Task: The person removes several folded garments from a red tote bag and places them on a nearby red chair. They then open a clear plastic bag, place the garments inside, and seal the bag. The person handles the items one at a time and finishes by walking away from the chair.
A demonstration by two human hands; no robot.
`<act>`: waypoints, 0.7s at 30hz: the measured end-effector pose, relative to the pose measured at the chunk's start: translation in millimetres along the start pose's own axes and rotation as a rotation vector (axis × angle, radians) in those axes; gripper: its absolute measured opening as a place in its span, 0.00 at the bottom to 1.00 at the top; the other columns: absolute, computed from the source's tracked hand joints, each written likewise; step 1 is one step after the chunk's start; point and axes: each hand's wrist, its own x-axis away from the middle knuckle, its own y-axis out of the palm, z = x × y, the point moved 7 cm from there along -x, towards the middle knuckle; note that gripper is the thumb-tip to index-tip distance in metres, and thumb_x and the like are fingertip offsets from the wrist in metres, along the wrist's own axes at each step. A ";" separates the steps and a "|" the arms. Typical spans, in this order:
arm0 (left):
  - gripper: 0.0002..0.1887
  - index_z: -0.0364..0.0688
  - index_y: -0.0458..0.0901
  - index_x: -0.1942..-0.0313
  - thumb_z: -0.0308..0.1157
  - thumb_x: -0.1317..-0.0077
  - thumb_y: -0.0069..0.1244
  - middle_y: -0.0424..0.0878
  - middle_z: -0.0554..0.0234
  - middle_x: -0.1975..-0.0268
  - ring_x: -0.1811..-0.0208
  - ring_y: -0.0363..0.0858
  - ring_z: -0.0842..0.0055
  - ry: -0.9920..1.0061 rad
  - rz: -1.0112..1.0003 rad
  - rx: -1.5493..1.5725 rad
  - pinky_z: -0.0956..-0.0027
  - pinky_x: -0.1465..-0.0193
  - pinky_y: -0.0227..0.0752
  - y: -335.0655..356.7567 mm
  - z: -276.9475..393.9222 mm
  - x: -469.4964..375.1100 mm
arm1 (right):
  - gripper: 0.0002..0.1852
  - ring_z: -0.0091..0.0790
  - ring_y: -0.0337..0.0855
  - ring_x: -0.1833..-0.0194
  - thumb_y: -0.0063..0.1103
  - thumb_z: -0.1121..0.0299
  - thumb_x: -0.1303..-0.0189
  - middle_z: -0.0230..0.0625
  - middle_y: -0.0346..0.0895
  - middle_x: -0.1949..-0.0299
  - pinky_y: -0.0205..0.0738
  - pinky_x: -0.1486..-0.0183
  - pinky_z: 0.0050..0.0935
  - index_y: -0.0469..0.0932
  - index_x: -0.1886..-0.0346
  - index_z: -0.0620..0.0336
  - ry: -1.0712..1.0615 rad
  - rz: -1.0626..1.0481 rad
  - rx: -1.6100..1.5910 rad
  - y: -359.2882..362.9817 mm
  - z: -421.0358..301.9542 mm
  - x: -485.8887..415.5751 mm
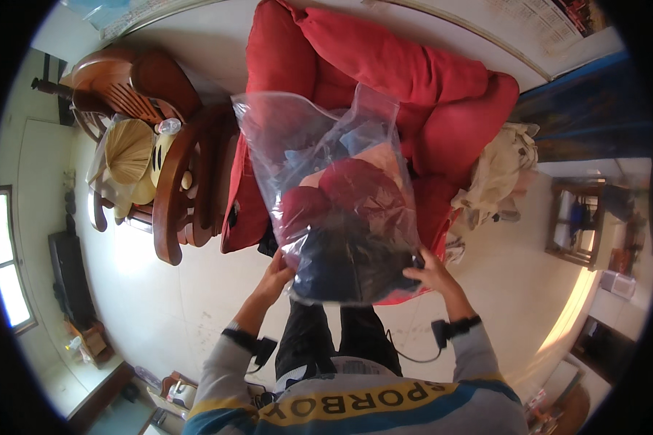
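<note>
A large clear plastic bag (326, 122) hangs between my hands in front of my legs. Inside it are dark red bras or padded cloth cups (359, 187), a dark navy cloth item (348, 261) at the near end, and peach and blue pieces behind. My left hand (279, 274) grips the bag's near left edge. On the opposite edge, my right hand (429, 271) pinches the plastic with its thumb on top. The bag's far end gapes loosely over a red padded sofa (451, 130).
At the left stand carved wooden armchairs (168, 201), holding a palm-leaf fan (129, 151) and a yellow plush toy (160, 157). Crumpled beige cloth (498, 163) lies right of the sofa. A wooden shelf unit (574, 223) stands farther right on the pale tiled floor (500, 304).
</note>
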 end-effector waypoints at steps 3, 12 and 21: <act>0.48 0.53 0.34 0.23 0.43 0.32 0.53 0.61 0.57 0.29 0.31 0.64 0.65 -0.129 0.262 0.092 0.50 0.32 0.57 -10.5 -35.4 -52.6 | 0.40 0.50 0.72 0.40 0.72 0.69 0.47 0.52 0.68 0.37 0.66 0.38 0.39 0.62 0.32 0.66 0.068 0.281 0.083 0.8 43.0 -48.6; 0.39 0.51 0.66 0.31 0.48 0.43 0.60 0.47 0.45 0.24 0.23 0.45 0.49 0.644 0.643 -1.541 0.29 0.30 0.38 81.7 30.6 -79.0 | 0.39 0.64 0.56 0.31 0.71 0.56 0.49 0.55 0.55 0.30 0.48 0.31 0.63 0.66 0.32 0.50 -0.710 0.327 0.830 92.0 -89.1 -103.8; 0.40 0.51 0.64 0.30 0.51 0.41 0.57 0.52 0.55 0.24 0.23 0.47 0.54 0.532 0.435 -1.587 0.29 0.30 0.38 58.5 38.3 -156.9 | 0.39 0.65 0.55 0.30 0.71 0.52 0.51 0.51 0.55 0.29 0.50 0.33 0.66 0.68 0.32 0.42 -0.576 0.351 0.792 91.0 -64.0 -188.9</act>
